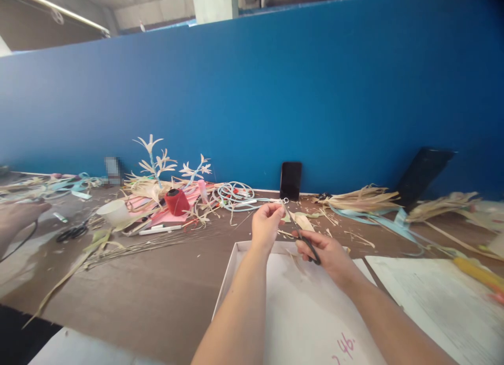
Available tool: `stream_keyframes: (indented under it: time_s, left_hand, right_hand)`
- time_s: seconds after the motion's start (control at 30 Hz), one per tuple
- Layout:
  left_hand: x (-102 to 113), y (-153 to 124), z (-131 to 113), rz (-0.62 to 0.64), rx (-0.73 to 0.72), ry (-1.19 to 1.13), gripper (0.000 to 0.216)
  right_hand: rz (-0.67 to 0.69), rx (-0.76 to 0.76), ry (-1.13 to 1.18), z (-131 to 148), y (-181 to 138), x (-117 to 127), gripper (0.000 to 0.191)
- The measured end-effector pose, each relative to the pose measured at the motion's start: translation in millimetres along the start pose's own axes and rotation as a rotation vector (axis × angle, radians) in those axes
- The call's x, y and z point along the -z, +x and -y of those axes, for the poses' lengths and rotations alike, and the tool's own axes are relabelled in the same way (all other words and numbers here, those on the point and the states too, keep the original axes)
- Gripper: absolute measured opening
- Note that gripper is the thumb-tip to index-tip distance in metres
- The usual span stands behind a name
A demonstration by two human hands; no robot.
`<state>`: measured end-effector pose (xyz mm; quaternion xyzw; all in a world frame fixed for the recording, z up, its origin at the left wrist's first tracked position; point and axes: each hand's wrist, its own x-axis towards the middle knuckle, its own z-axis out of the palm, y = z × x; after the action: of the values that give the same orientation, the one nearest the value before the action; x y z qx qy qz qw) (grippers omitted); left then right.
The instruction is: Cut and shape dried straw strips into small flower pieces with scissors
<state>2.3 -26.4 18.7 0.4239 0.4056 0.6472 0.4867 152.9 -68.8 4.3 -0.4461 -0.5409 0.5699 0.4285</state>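
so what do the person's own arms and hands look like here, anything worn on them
Both forearms are bare as far as the view shows: no sleeves, gloves, watch or bracelets. The left hand and right hand show no rings that can be made out, though the fingers are small and slightly blurred.

Small black-handled scissors (302,236) point up and away, tilted, above the far edge of the white tray (236,260); a small pale piece (284,201) sits at their tip.

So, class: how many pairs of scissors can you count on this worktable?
2. One pair of scissors is in the right hand, its tip by the left hand. Black scissors lie at the table's left. Others may hide under the straw.
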Motion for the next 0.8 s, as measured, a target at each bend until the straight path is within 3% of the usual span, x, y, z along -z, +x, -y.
stream_keyframes:
  time_s: [0.8]
  left_hand:
    - [-0.7,1.9,0.2,-0.016,0.13,-0.17,0.026]
  right_hand:
    - [-0.043,-0.013,-0.028,2.2,-0.1,-6.1,0.044]
